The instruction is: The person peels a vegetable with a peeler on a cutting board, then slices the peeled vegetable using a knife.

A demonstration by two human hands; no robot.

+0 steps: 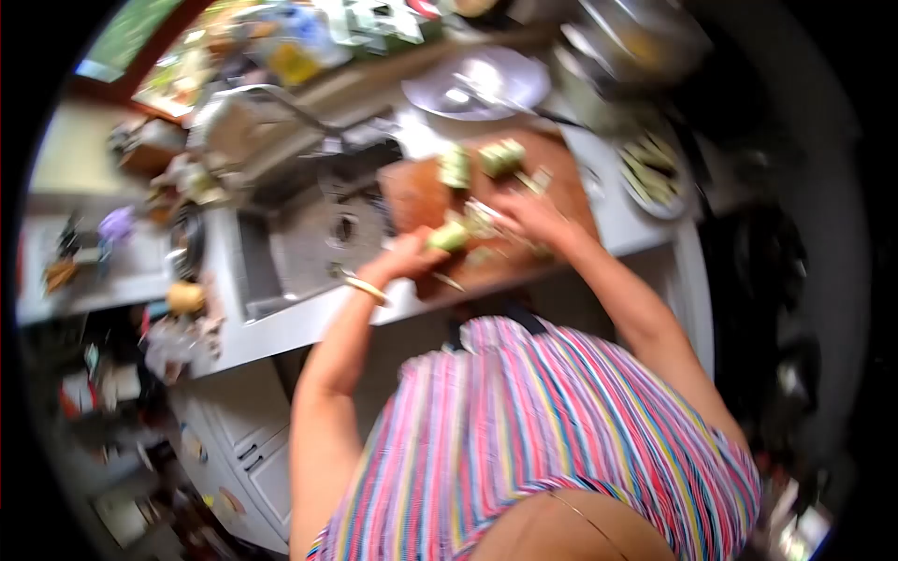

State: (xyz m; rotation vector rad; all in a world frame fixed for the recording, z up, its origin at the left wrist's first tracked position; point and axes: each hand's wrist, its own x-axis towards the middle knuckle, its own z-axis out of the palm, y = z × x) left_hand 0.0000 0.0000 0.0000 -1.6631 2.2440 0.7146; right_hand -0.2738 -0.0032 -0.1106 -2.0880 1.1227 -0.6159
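On a brown cutting board (419, 198) lie two pale green vegetable pieces, one upper centre (455, 166) and one to its right (502, 157). My left hand (409, 254), with a bangle on the wrist, is closed on another green piece (447, 236) at the board's lower left. My right hand (531, 217) is over the board's middle right, fingers curled and blurred; a thin pale object, possibly a knife (496, 217), shows at its fingertips. Thin peelings (485, 252) are scattered between and below the hands.
A metal sink (309, 257) with a faucet (295, 105) is left of the board. Behind the board stands a large pale bowl (432, 92). A plate (666, 209) of pale green slices sits at the right. Bottles and packets line the windowsill. The counter's front edge runs below my forearms.
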